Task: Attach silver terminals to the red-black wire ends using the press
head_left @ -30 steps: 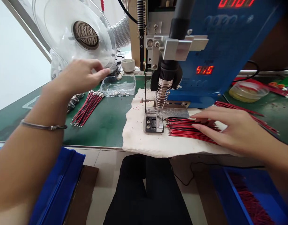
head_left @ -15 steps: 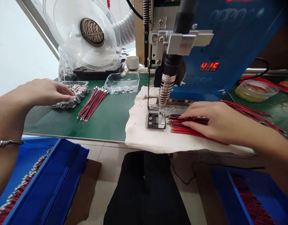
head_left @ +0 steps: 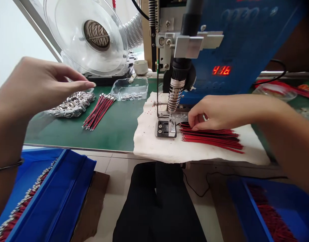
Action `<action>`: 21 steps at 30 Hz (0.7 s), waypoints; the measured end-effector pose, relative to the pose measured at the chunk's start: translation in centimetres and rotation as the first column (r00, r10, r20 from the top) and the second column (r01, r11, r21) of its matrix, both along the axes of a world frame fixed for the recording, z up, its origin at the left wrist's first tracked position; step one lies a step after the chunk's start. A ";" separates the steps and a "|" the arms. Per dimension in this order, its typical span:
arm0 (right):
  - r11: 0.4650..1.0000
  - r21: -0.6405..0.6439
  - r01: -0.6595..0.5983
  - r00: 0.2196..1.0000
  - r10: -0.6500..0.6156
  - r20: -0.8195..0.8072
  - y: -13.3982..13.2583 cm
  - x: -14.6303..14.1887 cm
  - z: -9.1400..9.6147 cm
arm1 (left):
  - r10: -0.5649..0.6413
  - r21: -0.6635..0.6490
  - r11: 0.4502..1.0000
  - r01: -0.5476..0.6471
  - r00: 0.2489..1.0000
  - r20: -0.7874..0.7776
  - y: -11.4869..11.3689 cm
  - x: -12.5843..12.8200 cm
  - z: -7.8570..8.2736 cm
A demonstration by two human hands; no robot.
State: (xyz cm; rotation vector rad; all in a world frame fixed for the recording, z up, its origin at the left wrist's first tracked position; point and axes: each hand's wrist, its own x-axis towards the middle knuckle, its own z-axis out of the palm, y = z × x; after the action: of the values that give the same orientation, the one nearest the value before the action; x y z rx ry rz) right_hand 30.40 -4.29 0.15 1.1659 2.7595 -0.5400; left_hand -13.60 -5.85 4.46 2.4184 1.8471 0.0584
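My left hand (head_left: 48, 84) hovers above the clear tray of small metal connector shells (head_left: 75, 104); thumb and forefinger are pinched together, and anything between them is hidden. My right hand (head_left: 207, 112) is closed in a pinch at the left end of a pile of red and black wires (head_left: 215, 139). A dark wire (head_left: 179, 124) runs from those fingertips toward the small clear block (head_left: 172, 127) on the black base plate (head_left: 160, 129). Above that block stands the spring-wrapped soldering head (head_left: 176, 95). Left of it lies a bundle of wires with metal ends (head_left: 100, 111).
A blue machine (head_left: 220, 85) shows a red display. Behind the connectors are a clear reel (head_left: 69, 37) and a clear plastic tray (head_left: 129, 89). A white cloth (head_left: 154, 151) lies under the wires. Blue bins (head_left: 53, 198) of wires stand below the table on both sides.
My left hand has lifted from the connectors. My right hand has gone from lying spread over the wires to pinching at their left end. The display went from 415 to 416.
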 end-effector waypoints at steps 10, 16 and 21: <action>1.000 -0.011 -0.004 0.999 0.003 -0.052 -0.3 0.2 -0.6 | -0.314 -0.357 0.886 0.297 0.949 0.012 2.0 12.5 0.2; 0.997 -0.071 -0.008 0.985 -0.005 -0.175 -0.4 0.2 -1.0 | -0.390 -0.557 0.785 0.272 0.915 -0.103 2.8 15.9 0.5; 0.986 -0.158 -0.050 0.991 0.030 -0.129 0.4 -0.3 -0.2 | -0.371 -0.581 0.776 0.245 0.922 -0.107 3.5 17.3 0.9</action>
State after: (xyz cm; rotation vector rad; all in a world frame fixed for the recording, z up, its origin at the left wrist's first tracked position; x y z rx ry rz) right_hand 30.11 -3.93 -0.07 1.0734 2.7729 -0.8422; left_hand 3.71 -2.36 5.35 2.3039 1.2419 -0.7001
